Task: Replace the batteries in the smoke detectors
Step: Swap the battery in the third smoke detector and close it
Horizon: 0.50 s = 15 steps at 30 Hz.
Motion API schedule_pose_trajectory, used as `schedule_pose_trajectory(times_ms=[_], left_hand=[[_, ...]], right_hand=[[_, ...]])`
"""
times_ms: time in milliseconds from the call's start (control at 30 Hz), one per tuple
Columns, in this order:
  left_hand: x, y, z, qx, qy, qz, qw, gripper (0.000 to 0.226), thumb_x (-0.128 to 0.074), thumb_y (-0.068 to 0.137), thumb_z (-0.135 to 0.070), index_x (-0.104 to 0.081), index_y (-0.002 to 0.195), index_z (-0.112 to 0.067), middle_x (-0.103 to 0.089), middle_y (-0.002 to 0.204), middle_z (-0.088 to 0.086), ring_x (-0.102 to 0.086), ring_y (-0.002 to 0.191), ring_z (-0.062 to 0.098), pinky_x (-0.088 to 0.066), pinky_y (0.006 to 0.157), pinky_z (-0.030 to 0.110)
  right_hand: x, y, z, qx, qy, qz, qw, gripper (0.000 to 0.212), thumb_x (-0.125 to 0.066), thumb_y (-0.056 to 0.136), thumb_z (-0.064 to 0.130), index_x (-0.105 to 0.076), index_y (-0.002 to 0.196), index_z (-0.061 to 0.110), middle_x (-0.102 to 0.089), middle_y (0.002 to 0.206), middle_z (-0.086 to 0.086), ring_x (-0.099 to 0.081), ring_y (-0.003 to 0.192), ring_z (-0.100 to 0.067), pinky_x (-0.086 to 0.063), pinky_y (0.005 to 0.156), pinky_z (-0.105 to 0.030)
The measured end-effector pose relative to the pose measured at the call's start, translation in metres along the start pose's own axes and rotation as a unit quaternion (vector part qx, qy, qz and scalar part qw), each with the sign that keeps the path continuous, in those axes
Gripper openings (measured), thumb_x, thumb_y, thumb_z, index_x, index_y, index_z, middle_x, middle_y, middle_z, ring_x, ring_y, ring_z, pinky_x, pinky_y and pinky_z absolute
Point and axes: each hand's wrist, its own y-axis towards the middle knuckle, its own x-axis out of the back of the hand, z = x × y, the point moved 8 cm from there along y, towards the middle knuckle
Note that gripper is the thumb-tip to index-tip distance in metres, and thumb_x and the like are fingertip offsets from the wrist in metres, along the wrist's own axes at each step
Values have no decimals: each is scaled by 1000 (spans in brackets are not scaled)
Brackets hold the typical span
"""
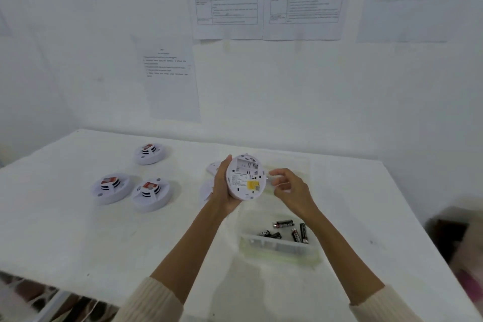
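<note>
Currently left hand (221, 187) grips the detector (246, 178); right hand (288, 187), slack and empty beside it, may seat batteries (283, 224) backwards.

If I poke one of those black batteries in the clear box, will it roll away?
Probably a little: the black cylindrical batteries are round and lie on their sides. It likely wouldn't go far, since the clear plastic tray has walls around them. They look smooth and hard, so one might slip from small fingers.
</note>
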Motion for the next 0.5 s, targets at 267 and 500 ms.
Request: schedule_pose_trajectory(times_ms=[267,500], left_hand=[[1,-32,-6,-2,-21,18,1000,44,-45,89,-52,-66,105,-16,-65,108,11,-61,100,27,-51,87,40],[8,-54,2,14,-11,3,1000,45,-43,91,-47,-76,89,-15,-70,100,10,-64,96,27,-50,88,41]], right_hand=[[-15,-35,2,33,-62,11,997,32,-54,75,-12,-63,85,17,-59,77,-1,-54,60,4,-45,58,-7],[-59,-41,-16,21,-268,227,936,29,-60,83,-3,-65,110,6,-69,103,-13,-56,82,-11,-41,70,-4]])
